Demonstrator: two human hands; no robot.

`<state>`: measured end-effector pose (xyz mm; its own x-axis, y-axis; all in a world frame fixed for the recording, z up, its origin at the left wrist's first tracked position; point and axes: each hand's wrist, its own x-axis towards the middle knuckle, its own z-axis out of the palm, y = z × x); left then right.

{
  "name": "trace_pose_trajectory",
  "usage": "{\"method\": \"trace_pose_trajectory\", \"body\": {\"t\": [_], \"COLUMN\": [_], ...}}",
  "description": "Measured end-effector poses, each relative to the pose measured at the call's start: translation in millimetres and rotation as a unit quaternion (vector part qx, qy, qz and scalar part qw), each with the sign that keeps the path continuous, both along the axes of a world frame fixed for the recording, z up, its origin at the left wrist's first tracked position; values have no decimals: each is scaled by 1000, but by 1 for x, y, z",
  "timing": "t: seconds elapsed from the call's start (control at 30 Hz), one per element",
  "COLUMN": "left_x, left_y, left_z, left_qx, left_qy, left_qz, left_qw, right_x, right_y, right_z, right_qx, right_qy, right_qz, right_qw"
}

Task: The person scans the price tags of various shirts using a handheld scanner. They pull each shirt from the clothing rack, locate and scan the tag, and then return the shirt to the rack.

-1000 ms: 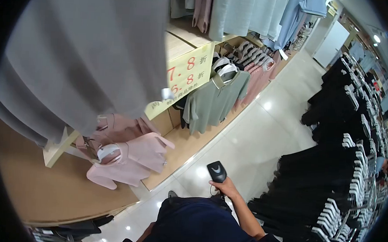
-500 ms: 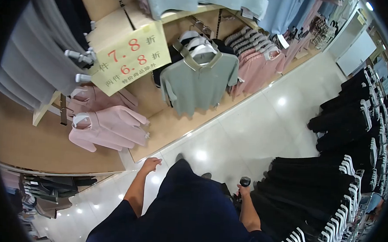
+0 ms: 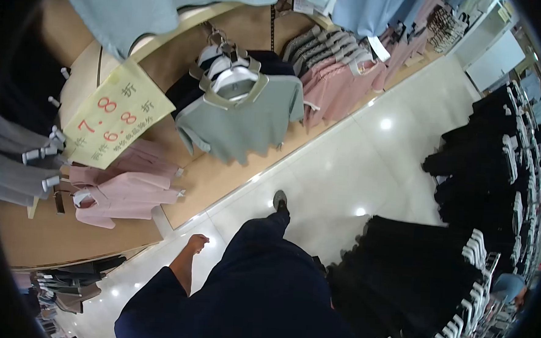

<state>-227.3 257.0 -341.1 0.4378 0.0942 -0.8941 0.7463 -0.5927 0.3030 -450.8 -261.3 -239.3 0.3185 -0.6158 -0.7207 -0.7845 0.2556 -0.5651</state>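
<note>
My left hand [image 3: 198, 243] hangs at my side over the pale floor, its fingers loosely curled together, with nothing visible in them. Nearest to it are the wooden display platform and a pink top [image 3: 125, 195] on a hanger. My right hand is out of sight by the rack of black garments [image 3: 399, 274], behind my dark clothing. A grey-green polo shirt [image 3: 243, 115] hangs ahead at the wall display, and a yellow sign [image 3: 117, 115] with red figures hangs left of it.
Striped and pink tops [image 3: 342, 81] hang along the wall ahead. Black garments [image 3: 479, 155] on white hangers line the right side. A glossy tiled aisle [image 3: 357, 155] runs between them. The low platform edge [image 3: 258, 177] borders its left. A person [image 3: 509, 288] is partly visible behind the right rack.
I have stepped forward along the aisle; one shoe now shows ahead. My left hand has swung back slightly. My right hand, which held a black round-topped handheld device, has gone out of sight.
</note>
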Motion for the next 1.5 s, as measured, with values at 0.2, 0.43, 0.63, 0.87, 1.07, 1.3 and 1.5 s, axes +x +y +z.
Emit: {"method": "trace_pose_trajectory", "body": {"t": [0.2,0.43,0.63,0.87,1.07,1.3,1.5], "left_x": [147,304,345,336,376,400,368], "left_y": [-104,-225,-294,-325,-377,-442,-456], "left_z": [-13,45,156,255,325,285,290], "left_qx": [-44,-116,-224,-114,86,211,151], "left_qy": [-119,-260,-451,-562,-743,-630,-706], "left_qz": [-48,-129,18,60,-90,-152,33], "left_qw": [991,950,864,817,657,732,691], "right_x": [90,183,268,377,481,585,635], "right_y": [-64,-171,-207,-225,-224,-244,-258], "right_z": [15,-58,-48,0,44,87,130], "right_qx": [-12,53,40,23,-16,-18,60], "right_qy": [-13,-122,-138,-161,-166,-283,-275], "right_qz": [11,-53,5,150,365,501,547], "right_qw": [1000,990,990,975,916,818,789]}}
